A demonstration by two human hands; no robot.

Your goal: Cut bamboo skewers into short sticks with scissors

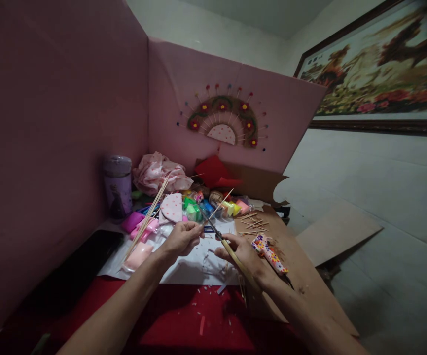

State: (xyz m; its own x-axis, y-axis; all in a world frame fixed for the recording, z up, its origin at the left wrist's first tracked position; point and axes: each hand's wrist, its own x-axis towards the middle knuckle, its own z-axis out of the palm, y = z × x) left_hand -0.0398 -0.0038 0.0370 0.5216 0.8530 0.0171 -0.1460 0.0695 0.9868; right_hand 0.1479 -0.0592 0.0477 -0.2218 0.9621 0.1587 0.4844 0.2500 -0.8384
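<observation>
While the left hand (182,240) pinches its fingertips together, the right hand (245,251) clasps a wooden-handled knife (231,253).

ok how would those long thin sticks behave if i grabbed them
Probably light and fairly stiff: the sticks are thin and straight. They lie loose across pink packets, so they would likely roll or scatter. Bent hard, they might snap.

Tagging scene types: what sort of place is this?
Likely a home craft corner: clay packets, bamboo skewers and a decorated fan on pink board; the right hand grips a knife.
</observation>
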